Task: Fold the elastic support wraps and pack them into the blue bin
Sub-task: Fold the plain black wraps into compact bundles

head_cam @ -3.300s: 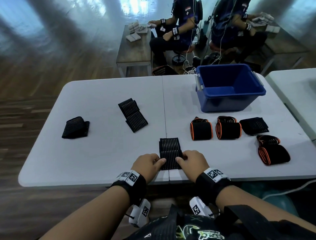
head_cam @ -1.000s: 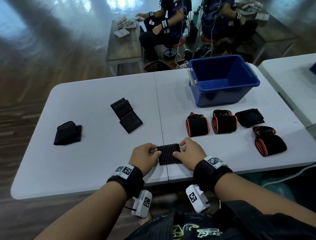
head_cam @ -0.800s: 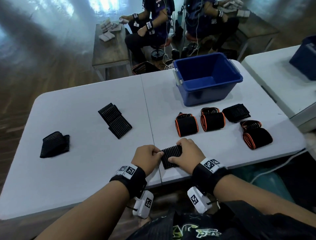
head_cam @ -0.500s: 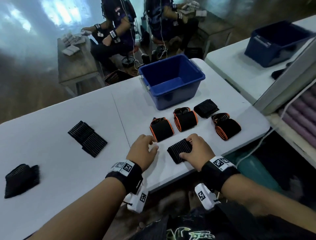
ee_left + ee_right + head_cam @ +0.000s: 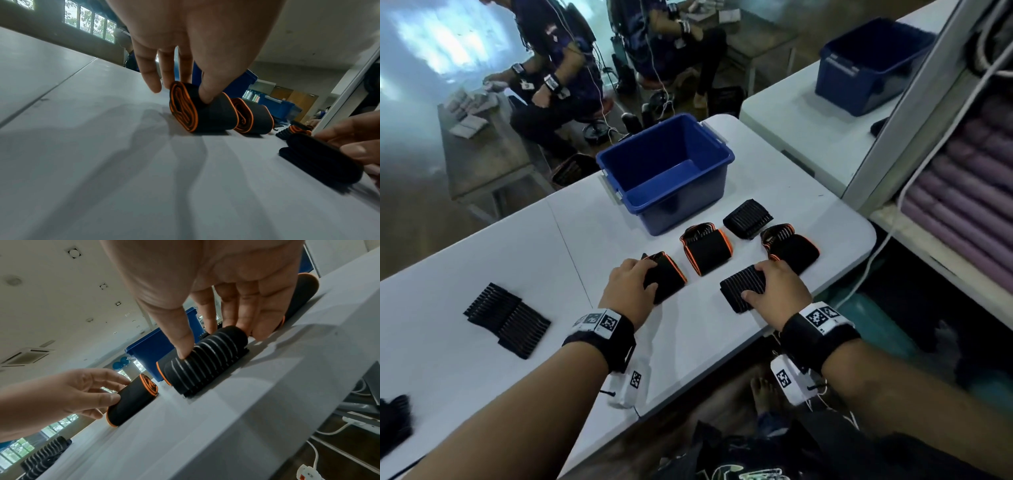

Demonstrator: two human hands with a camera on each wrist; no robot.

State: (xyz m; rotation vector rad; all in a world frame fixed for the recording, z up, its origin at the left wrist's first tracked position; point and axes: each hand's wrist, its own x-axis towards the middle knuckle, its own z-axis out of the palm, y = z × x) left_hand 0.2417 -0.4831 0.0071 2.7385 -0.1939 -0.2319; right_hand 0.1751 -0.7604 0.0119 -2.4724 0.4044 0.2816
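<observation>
Right hand (image 5: 779, 291) grips the folded ribbed wrap (image 5: 743, 287), a black elastic bundle w/ thin pale stripes across its width, lying on the white table (image 5: 482, 246) near the front edge. Thumb presses the near side, fingers curl over the far side. Left hand (image 5: 631, 286) grips an orange-edged wrap (image 5: 667, 274), black w/ orange trim, rolled into a flat coil; thumb on top, fingers behind. Both wraps sit on the table surface, apart from each other, in front of the blue bin (image 5: 654, 202), which stands behind them on the same table; its inside shows only blue floor and walls. Between hands and bin: a 2nd orange-edged roll (image 5: 705, 251), a 3rd orange-edged roll (image 5: 791, 248) at right, and a black ribbed bundle (image 5: 748, 219) just behind. Left of the table seam: a flat unfolded ribbed wrap (image 5: 508, 320) and another dark bundle (image 5: 393, 418) at the frame edge. Head view gives the overall layout but hides the finger undersides. Left wrist view shows the coil end-on: orange spiral layers visible, thumb tip denting the top. Right wrist view shows the ribbed wrap's stripes close up and the fingertips (image 5: 261, 331) reaching down to the table behind it.
</observation>
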